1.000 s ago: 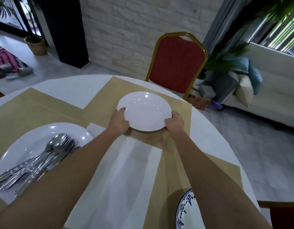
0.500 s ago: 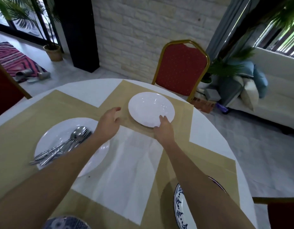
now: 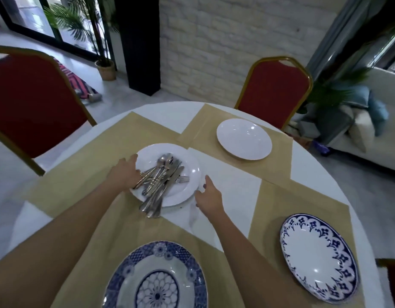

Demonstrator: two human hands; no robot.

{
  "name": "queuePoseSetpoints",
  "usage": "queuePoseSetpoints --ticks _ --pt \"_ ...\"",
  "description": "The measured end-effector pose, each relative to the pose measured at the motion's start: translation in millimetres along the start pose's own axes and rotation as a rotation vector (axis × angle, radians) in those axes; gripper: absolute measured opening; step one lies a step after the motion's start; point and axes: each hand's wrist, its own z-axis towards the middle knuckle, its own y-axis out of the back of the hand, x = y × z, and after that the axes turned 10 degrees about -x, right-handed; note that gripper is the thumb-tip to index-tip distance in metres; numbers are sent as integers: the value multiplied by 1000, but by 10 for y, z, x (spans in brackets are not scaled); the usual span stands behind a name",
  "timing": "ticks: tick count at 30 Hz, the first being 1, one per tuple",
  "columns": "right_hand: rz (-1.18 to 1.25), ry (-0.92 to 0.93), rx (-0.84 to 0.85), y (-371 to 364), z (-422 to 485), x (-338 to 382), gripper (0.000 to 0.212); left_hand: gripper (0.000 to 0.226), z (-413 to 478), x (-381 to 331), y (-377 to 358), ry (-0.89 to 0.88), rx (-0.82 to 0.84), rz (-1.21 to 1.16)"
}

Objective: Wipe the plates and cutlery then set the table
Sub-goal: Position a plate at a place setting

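The left hand [image 3: 125,175] lies on the left rim of the large white plate [image 3: 192,165], which carries the piled cutlery [image 3: 163,176]. Its fingers are hidden, so its grip cannot be told. The right hand [image 3: 208,197], fingers loosely spread, sits just beside the right rim. A smaller white plate [image 3: 244,138] rests on the table [image 3: 314,174] before a red chair [image 3: 274,90].

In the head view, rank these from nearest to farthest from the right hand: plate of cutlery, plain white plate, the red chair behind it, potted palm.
1. The plate of cutlery: just left of the right hand, by its fingertips.
2. The plain white plate: beyond the hand, toward the table's far edge.
3. The red chair: behind that plate, off the table.
4. The potted palm: on the floor, far left.
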Motion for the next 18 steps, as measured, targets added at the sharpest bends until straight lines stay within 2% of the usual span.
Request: queuePoseSetpoints --ticks 4,7,10,15,18 --pt "231 -166 -40 -350 -98 32 54 47 -75 185 91 -99 21 -171" --pt "364 -235 -146 -472 -173 71 48 40 -107 286 126 -68 87 -343" --pt "447 -292 -212 -545 -175 69 45 52 -98 409 128 1 119 -492" --pt "467 -343 -235 -696 -186 196 55 35 -46 594 147 30 107 -574" --pt "488 -350 -217 -884 -184 322 56 40 83 805 186 61 81 -539"
